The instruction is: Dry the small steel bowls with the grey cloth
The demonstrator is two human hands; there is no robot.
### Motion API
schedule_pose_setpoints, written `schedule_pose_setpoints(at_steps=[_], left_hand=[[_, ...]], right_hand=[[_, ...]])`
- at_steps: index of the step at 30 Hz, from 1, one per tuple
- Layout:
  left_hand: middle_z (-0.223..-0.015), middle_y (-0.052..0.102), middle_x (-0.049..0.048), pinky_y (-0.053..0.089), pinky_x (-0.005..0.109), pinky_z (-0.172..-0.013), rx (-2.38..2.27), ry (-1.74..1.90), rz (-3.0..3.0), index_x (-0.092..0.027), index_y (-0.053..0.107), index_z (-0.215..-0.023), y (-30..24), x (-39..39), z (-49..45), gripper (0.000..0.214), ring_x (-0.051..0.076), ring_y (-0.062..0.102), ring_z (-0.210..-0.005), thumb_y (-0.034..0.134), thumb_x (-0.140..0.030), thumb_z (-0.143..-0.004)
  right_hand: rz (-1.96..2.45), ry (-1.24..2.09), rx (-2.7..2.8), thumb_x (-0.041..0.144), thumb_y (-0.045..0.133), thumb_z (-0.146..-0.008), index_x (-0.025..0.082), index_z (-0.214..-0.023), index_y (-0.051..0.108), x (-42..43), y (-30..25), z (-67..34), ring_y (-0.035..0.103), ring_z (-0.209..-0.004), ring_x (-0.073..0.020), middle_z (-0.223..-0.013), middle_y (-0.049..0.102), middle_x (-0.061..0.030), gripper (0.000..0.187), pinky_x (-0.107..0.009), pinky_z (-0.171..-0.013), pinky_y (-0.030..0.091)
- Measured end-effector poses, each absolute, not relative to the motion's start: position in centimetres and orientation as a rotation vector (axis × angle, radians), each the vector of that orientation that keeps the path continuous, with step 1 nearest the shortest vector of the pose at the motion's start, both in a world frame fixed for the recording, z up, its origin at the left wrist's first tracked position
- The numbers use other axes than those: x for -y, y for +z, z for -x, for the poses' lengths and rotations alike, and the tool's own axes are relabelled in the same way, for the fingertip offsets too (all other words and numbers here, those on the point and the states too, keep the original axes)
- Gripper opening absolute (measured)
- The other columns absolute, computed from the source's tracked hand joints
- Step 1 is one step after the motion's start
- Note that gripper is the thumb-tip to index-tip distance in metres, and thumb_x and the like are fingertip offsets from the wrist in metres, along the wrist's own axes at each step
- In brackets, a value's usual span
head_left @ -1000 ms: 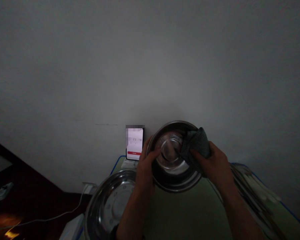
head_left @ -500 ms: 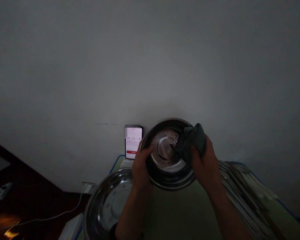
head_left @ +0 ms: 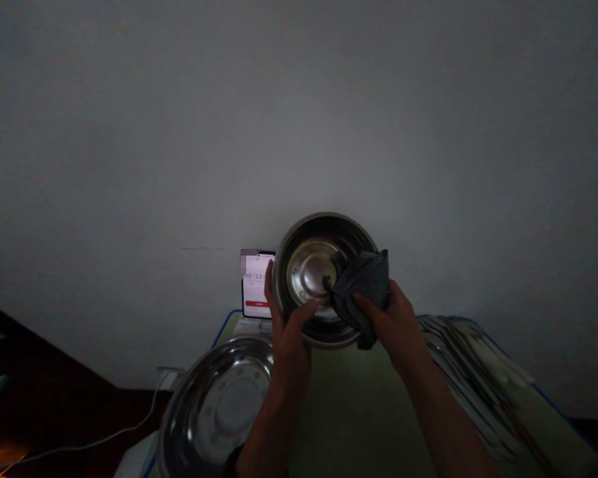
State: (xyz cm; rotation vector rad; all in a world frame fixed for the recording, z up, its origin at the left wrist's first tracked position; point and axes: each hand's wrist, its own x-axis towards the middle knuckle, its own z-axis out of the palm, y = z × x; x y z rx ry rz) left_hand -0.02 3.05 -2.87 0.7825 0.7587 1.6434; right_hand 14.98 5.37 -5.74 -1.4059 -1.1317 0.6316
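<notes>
I hold a shiny steel bowl [head_left: 309,265] tilted up toward me above the table. My left hand [head_left: 288,335] grips its lower left rim, thumb inside the bowl. My right hand [head_left: 391,325] is closed on a dark grey cloth [head_left: 361,289], which is pressed against the bowl's right inner side and rim. A second, larger steel bowl [head_left: 214,405] rests on the table at the lower left, below my left forearm.
A lit phone [head_left: 256,284] stands against the wall behind the held bowl. The pale green table [head_left: 359,411] has a blue edge. A pile of flat items [head_left: 478,378] lies on its right. A white cable [head_left: 80,445] runs over the dark floor at left.
The held bowl has risen and shifted left, now tilted more toward me and covering part of the phone. The cloth has slid lower across the bowl's right side.
</notes>
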Motion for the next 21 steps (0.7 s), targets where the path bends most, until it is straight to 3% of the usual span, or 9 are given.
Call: schedule_pose_setpoints(at_steps=[6,11,14,17,21], left_hand=[[-0.103,0.075,0.0071,0.052,0.043,-0.092,-0.622,1.486,-0.836,-0.020,0.067,-0.113,-2.0,-3.1,1.1,0.056,0.035,0.065,-0.108,0.076,-0.024,-0.058],[-0.102,0.076,0.0060,0.054,0.043,-0.090,-0.618,1.494,-0.839,-0.019,0.068,-0.115,-1.4,-2.6,0.6,0.053,0.034,0.065,-0.109,0.070,-0.028,-0.064],[-0.110,0.074,0.0041,0.053,0.043,-0.093,-0.585,1.517,-0.825,-0.022,0.068,-0.116,-1.3,-2.3,-0.2,0.051,0.033,0.063,-0.113,0.069,-0.026,-0.066],[-0.115,0.073,0.0024,0.050,0.043,-0.097,-0.538,1.561,-0.851,-0.024,0.068,-0.114,-1.3,-2.0,-0.8,0.047,0.033,0.061,-0.117,0.069,-0.028,-0.067],[-0.119,0.071,0.0033,0.046,0.043,-0.103,-0.539,1.615,-0.879,-0.023,0.067,-0.116,-1.0,-1.6,-1.0,0.045,0.032,0.059,-0.120,0.068,-0.030,-0.071]], right_hand=[[1.447,0.454,1.340,0.042,0.061,-0.070,0.018,-0.089,0.062,-5.0,-5.1,-18.3,0.060,-0.072,-0.0224,-0.081,0.068,-0.0052,0.031,-0.036,-0.069,0.046],[1.498,0.298,1.340,0.042,0.061,-0.073,0.020,-0.081,0.059,-4.4,-4.5,-17.9,0.056,-0.065,-0.0202,-0.068,0.062,-0.0014,0.024,-0.031,-0.060,0.041],[1.427,0.148,1.150,0.042,0.065,-0.073,0.020,-0.097,0.058,-4.7,-4.6,-17.0,0.059,-0.077,-0.0222,-0.087,0.065,-0.0049,0.034,-0.034,-0.067,0.045],[1.246,-0.015,1.013,0.038,0.069,-0.071,0.019,-0.114,0.050,-5.2,-4.9,-16.6,0.059,-0.097,-0.0242,-0.115,0.058,-0.0111,0.051,-0.039,-0.081,0.048],[1.212,-0.009,1.034,0.038,0.068,-0.073,0.020,-0.104,0.056,-5.3,-4.7,-16.9,0.060,-0.094,-0.0228,-0.102,0.062,-0.0071,0.038,-0.038,-0.083,0.047]])
